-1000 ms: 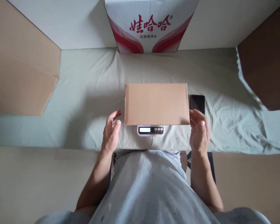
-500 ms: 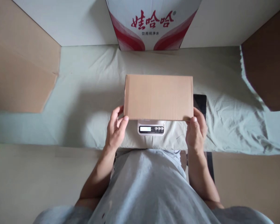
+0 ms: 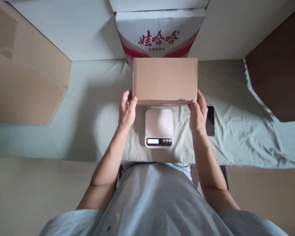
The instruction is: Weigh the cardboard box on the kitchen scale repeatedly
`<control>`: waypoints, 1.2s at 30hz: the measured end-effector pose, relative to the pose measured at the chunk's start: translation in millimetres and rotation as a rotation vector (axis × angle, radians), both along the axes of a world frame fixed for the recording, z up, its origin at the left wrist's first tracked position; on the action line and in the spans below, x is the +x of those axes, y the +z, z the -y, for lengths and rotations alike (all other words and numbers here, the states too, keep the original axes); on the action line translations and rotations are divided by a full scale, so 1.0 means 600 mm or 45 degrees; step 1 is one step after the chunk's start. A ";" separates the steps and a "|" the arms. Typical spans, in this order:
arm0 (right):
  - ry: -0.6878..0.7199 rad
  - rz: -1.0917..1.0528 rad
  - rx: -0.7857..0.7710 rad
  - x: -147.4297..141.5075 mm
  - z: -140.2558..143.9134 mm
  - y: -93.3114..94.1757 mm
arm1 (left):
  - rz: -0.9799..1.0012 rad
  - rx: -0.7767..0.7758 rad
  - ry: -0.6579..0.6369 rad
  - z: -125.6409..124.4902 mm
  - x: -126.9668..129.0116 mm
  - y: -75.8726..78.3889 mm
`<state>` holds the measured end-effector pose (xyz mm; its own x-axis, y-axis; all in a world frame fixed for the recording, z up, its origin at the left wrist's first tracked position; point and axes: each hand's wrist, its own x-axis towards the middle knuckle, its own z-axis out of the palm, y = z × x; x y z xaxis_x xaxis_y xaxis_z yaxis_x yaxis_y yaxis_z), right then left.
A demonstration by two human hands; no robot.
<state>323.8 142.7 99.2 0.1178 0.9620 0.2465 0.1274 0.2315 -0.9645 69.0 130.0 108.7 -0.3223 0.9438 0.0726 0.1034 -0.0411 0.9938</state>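
Note:
A plain brown cardboard box [image 3: 164, 80] is held up over the far side of the table, between my two hands. My left hand [image 3: 127, 109] grips its near-left corner, thumb on top. My right hand [image 3: 198, 113] grips its near-right corner the same way. Below the box's near edge sits a small white digital scale [image 3: 159, 123], its platform bare and its display lit.
A black phone [image 3: 210, 119] lies on the pale green cloth [image 3: 88, 108] just right of my right hand. A white and red printed carton [image 3: 159, 36] stands at the back. Brown cardboard panels [image 3: 22, 82] flank left and right [image 3: 277, 75].
Both hands closed on the box's near corners, lifted it off the scale and carried it away from me toward the printed carton. The scale's platform is now uncovered.

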 end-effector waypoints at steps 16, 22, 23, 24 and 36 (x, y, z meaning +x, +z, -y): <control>0.005 -0.047 -0.222 0.004 -0.016 -0.070 | -0.021 -0.173 0.029 -0.019 -0.008 -0.076; -0.134 -0.111 -0.390 0.033 0.013 -0.118 | -0.015 -0.156 0.084 -0.001 -0.025 -0.124; -0.140 -0.109 -0.417 0.037 0.018 -0.125 | -0.008 -0.158 0.092 0.003 -0.029 -0.134; -0.144 -0.104 -0.433 0.040 0.023 -0.132 | -0.008 -0.151 0.102 0.007 -0.032 -0.145; -0.242 0.110 -0.204 0.010 0.056 -0.158 | -0.296 -0.025 0.244 0.037 -0.038 -0.189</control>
